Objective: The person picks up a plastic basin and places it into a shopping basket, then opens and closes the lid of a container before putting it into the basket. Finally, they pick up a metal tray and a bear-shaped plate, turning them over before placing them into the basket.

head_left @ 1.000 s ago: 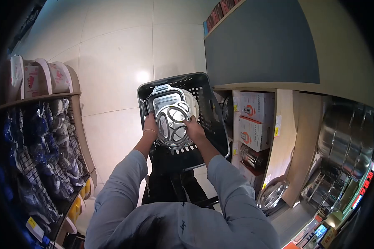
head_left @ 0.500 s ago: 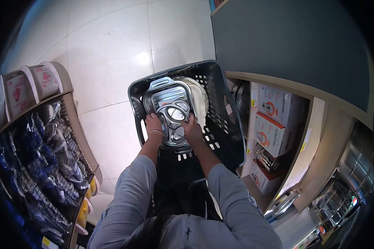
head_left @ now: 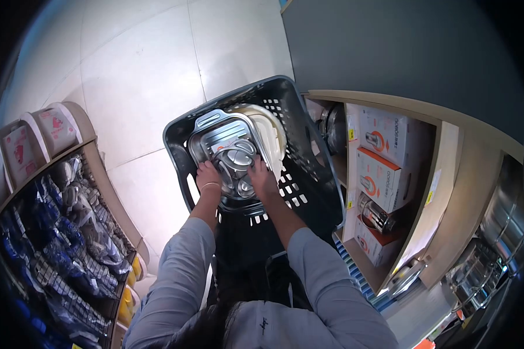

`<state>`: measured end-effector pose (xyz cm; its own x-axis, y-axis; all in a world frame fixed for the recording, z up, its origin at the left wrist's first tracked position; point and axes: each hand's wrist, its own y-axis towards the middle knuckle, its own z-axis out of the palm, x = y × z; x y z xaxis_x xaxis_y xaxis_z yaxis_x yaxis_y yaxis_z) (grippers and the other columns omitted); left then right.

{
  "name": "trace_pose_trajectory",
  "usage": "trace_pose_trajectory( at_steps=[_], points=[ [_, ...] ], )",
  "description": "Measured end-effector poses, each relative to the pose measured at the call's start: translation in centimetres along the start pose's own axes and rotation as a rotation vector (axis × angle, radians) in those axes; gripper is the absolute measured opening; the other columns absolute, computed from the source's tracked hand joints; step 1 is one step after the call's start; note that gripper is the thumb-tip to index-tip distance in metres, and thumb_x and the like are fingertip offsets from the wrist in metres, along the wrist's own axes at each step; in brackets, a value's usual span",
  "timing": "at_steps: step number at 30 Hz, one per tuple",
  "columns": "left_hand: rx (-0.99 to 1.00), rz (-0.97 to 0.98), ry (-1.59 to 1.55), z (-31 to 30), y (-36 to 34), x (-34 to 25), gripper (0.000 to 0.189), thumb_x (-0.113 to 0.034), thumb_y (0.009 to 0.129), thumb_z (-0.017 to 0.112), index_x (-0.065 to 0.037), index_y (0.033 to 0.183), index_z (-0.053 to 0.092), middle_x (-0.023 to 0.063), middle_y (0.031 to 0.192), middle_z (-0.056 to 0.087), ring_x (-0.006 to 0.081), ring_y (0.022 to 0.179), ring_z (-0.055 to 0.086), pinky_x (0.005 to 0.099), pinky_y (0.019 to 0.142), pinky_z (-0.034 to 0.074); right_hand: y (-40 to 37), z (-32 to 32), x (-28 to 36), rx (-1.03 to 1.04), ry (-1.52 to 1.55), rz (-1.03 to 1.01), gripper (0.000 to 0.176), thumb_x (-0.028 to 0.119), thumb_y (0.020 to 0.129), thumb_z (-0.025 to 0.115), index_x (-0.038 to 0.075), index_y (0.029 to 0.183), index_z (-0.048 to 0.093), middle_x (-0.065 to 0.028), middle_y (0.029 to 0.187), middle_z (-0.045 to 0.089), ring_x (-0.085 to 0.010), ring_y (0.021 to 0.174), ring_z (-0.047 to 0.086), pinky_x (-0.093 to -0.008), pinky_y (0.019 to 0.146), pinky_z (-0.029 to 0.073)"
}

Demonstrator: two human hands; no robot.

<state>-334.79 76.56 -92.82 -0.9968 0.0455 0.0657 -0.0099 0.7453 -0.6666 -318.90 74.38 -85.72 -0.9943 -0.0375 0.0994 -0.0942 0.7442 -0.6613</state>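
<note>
In front of me is a dark plastic shopping basket (head_left: 174, 136). Inside it lies a rectangular steel tray (head_left: 212, 120) with a handle at its far end. A shiny steel divided dish (head_left: 239, 157) with rounded compartments rests over the tray. My left hand (head_left: 208, 174) is closed at the dish's left edge, fingers curled on the rim. On the opposite side, my right hand (head_left: 263, 179) grips the right edge, its fingertips partly hidden. Cream-coloured plate-like pieces (head_left: 275, 136) stand along the tray's right side.
At right, a wooden shelf (head_left: 442, 168) holds white and orange boxes (head_left: 379, 174) and a glass jar-like container (head_left: 374, 214). The left rack (head_left: 113, 203) carries plastic-wrapped goods (head_left: 58, 227). Pale floor tiles (head_left: 140, 64) stretch beyond the basket.
The steel dish has shifted and tilted between my hands, lying lower in the tray. The basket and shelves sit slightly further left in view.
</note>
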Motion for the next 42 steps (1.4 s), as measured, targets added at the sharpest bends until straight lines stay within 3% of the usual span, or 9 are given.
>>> trace_pose_trajectory(
  at_steps=[4,12,14,16,17,22,28,36,42],
  points=[
    [0.093,-0.023,-0.029,-2.3,-0.6,-0.7,0.02,-0.02,0.08,0.049,-0.005,0.092,0.042,0.0094,0.094,0.046,0.0235,0.085,0.055,0.0326,0.062,0.051,-1.3,-2.5,0.2,0.079,0.213,0.088,0.048,0.004,0.076,0.047,0.018,0.121,0.045,-0.0179,0.124,0.033,-0.0298,0.104,0.045,-0.0319,0.069,0.05],
    [0.361,0.201,0.069,-10.3,-6.3,-1.3,0.045,-0.027,0.08,0.052,-0.004,0.117,0.041,0.0143,0.114,0.045,0.0296,0.103,0.05,0.0382,0.083,0.045,-7.8,-11.3,-5.0,0.291,0.319,0.229,0.024,0.014,0.074,0.052,0.01,0.097,0.059,-0.0112,0.093,0.06,-0.0286,0.089,0.058,-0.0403,0.072,0.048],
    [0.498,0.485,0.176,-7.3,-6.1,-1.0,0.045,-0.027,0.078,0.053,-0.002,0.114,0.044,0.0206,0.115,0.048,0.0323,0.106,0.049,0.0376,0.085,0.043,-9.5,-13.1,-7.1,0.392,0.261,0.289,0.025,0.013,0.075,0.052,0.008,0.099,0.058,-0.0107,0.091,0.061,-0.027,0.085,0.06,-0.0396,0.072,0.048],
    [0.622,0.64,0.042,-19.7,-12.8,-4.7,0.045,-0.03,0.077,0.055,0.0,0.109,0.048,0.0239,0.106,0.053,0.0329,0.101,0.052,0.0362,0.086,0.042,-11.7,-16.3,-8.7,0.385,0.319,0.308,0.026,0.018,0.075,0.055,0.007,0.099,0.058,-0.0122,0.094,0.061,-0.028,0.089,0.058,-0.0396,0.073,0.048],
    [0.484,0.641,-0.047,-13.2,-11.0,-4.2,0.043,-0.032,0.077,0.055,0.0,0.106,0.05,0.0235,0.1,0.056,0.0334,0.094,0.055,0.0363,0.084,0.042,-13.6,-17.7,-9.3,0.414,0.367,0.302,0.028,0.022,0.076,0.057,0.006,0.1,0.058,-0.0138,0.098,0.06,-0.029,0.092,0.057,-0.0395,0.075,0.047],
    [0.312,0.81,-0.551,-24.6,-21.9,-9.9,0.037,-0.027,0.08,0.057,-0.001,0.104,0.05,0.016,0.091,0.06,0.0264,0.079,0.059,0.0327,0.072,0.046,-30.6,-23.9,-10.4,-0.671,0.925,0.168,0.021,0.018,0.077,0.054,0.004,0.093,0.053,-0.0163,0.084,0.057,-0.0324,0.082,0.055,-0.0384,0.072,0.044],
    [0.062,1.016,-0.827,-30.2,-35.6,-16.7,0.03,-0.018,0.081,0.057,-0.003,0.105,0.047,0.0064,0.075,0.054,0.0142,0.061,0.053,0.027,0.057,0.044,-50.1,-16.1,-15.2,-1.091,0.848,0.793,0.014,0.006,0.074,0.055,0.0,0.087,0.052,-0.0172,0.084,0.053,-0.0331,0.078,0.053,-0.0392,0.069,0.044],
    [0.158,1.097,-0.55,-25.4,-44.1,-29.0,0.056,-0.034,0.08,0.055,0.001,0.118,0.034,0.0129,0.074,0.062,0.0279,0.073,0.06,0.0357,0.068,0.046,-59.2,-6.2,-19.2,-1.158,0.791,1.364,0.053,0.025,0.066,0.071,-0.008,0.093,0.039,-0.0247,0.088,0.05,-0.0365,0.078,0.052,-0.0387,0.071,0.043],
    [0.028,1.045,-0.369,-21.1,-46.9,-35.2,0.082,-0.039,0.071,0.062,-0.001,0.128,0.018,0.0193,0.102,0.057,0.0342,0.094,0.055,0.0389,0.081,0.043,-58.7,-3.1,-21.1,-1.062,0.998,1.35,0.059,0.039,0.066,0.068,-0.011,0.087,0.045,-0.027,0.078,0.058,-0.0375,0.073,0.058,-0.0391,0.065,0.046]
  ],
)
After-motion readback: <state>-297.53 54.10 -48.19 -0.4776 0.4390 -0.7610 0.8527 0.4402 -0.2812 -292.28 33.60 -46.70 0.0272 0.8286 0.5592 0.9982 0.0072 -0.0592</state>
